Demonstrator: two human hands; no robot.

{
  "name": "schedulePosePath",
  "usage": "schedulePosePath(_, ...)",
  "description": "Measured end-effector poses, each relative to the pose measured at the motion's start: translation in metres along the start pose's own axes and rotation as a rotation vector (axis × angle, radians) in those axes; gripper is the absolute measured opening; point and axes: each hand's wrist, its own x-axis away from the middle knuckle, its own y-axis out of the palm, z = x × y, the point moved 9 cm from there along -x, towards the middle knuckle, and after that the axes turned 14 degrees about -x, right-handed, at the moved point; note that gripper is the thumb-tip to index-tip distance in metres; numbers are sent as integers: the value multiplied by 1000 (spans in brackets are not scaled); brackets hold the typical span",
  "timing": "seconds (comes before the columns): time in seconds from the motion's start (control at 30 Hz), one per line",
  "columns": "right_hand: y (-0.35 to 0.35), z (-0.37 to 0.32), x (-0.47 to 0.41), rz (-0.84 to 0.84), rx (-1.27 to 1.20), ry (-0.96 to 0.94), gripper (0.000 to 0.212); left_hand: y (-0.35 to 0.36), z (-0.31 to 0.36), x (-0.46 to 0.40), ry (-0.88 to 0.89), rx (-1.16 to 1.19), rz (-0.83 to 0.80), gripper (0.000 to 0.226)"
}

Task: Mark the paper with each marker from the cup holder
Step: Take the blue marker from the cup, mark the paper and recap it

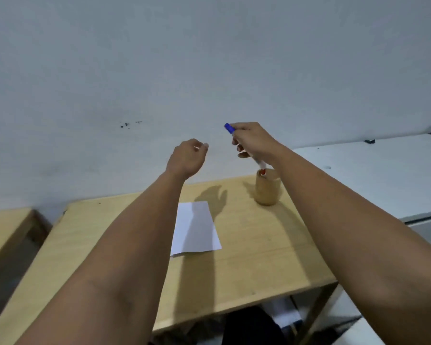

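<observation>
Head view is showing both bare arms reaching out over a pale wooden counter (246, 257) set against a plain wall. Right hand (253, 140) is grasping a marker (244, 145) above the cup (268, 189): blue cap poking out past the knuckles toward the wall, white barrel running down through the fingers, lower end sitting just over the cup's mouth. Cannot tell whether that end is clearing the rim or touching it. A red-tipped marker (263, 173) is showing inside the cup. Left hand (189, 155) is hanging in the air, fingers loosely curled, grasping nothing visible, well apart from the marker.

Paper (195, 229) is lying flat near the counter's middle, between the arms, near the cup but apart from it. No marks are showing on it from here, though shadow is covering part of the sheet.

Step in hand, by my reading: a marker either coming out of the cup or going back in; the frame alone is not settling which. If coming out, the next move is calling for the left hand to pull the cap, then the tip to go down to the paper.

Materials: cup is looking like turned wood, rounded and smooth, light tan. Counter is matte, faintly grained. Paper is thin, crisp-edged, white. Marker is smooth plastic, slim and cylindrical
</observation>
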Motion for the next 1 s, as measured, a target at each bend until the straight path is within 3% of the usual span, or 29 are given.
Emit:
schedulePosePath(0.13, 78, 20, 16, -237, 87, 75, 23, -39, -64, 24, -123, 119, 59, 64)
schedulePosePath(0.27, 145, 30, 26, -353, 44, 72, 11, -49, -114, 46, -193, 116, 18, 79)
schedulePosePath(0.47, 212, 47, 19, -424, -20, 41, 11, -51, -168, 49, -216, 45, -21, 54)
schedulePosePath(0.57, 212, 63, 4, -406, 151, -18, 16, -59, -202, 43, -291, 51, 53, 49)
schedulePosePath(0.73, 184, 95, -20, -249, 309, -45, 18, -50, -248, 49, -274, -388, 73, 56)
schedulePosePath(0.87, 205, 126, -10, -375, 548, 15, 18, 13, -236, 58, -94, -792, -93, 50)
schedulePosePath(0.93, 209, 140, -5, -393, 642, 8, 14, 31, -230, 66, -33, -869, -109, 48)
schedulePosePath(1.0, 209, 152, -2, -392, 703, -6, 25, 38, -231, 71, -13, -898, -104, 47)
